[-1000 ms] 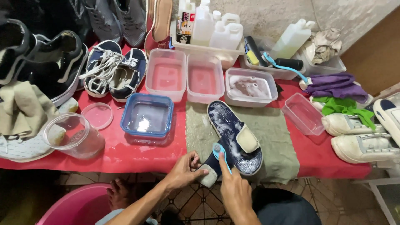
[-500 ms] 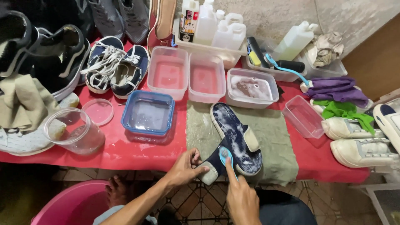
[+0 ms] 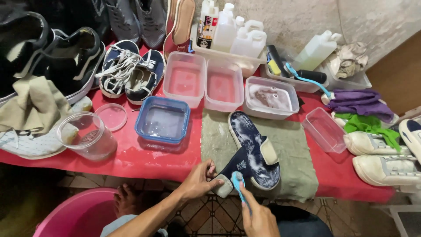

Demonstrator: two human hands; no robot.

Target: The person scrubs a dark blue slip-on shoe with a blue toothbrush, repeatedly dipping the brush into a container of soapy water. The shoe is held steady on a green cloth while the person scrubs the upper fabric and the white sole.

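While the left hand (image 3: 199,182) clenches a dark slide sandal (image 3: 237,169) at the worktop (image 3: 131,158) edge, the right hand (image 3: 259,217) grasps a blue brush (image 3: 239,184) against it.

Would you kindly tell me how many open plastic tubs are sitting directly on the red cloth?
5: two pinkish tubs side by side, a soapy tub to their right, a blue-rimmed tub in front, and an empty tub by the white shoes. More may be hidden.
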